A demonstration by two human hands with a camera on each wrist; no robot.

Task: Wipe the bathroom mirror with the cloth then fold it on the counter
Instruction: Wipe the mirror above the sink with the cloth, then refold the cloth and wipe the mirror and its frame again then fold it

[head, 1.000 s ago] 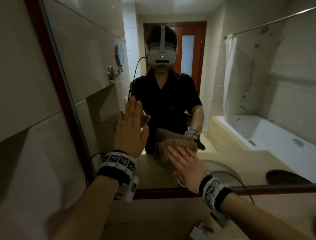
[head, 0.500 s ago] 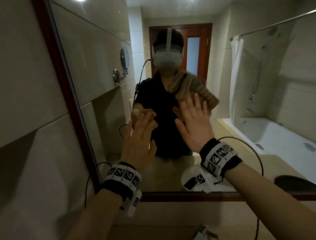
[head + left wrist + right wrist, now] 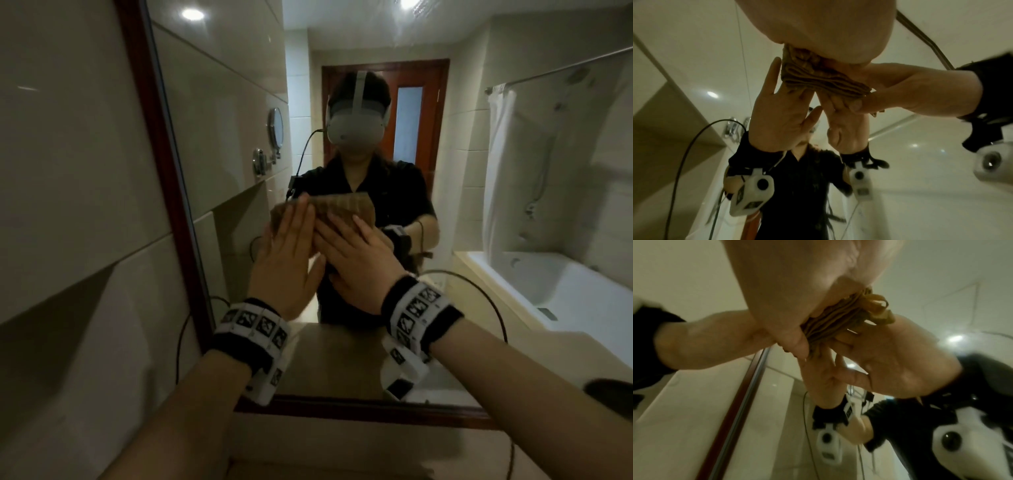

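Both hands have closed in since half a second ago: my left hand (image 3: 286,260), then apart from the cloth, now lies beside my right hand (image 3: 356,263) on the cloth (image 3: 342,209). Head view: both hands flat, fingers straight, pressing the brown cloth against the mirror (image 3: 239,137), right of the mirror's red-brown frame (image 3: 161,171); palms hidden. Left wrist view adds the reflected open palms and the cloth (image 3: 818,78) bunched in folds between hand and glass. Right wrist view shows the cloth's (image 3: 838,321) layered edge under my right thumb (image 3: 791,339), with the frame (image 3: 742,394) lower left. Wrist bands carry cameras.
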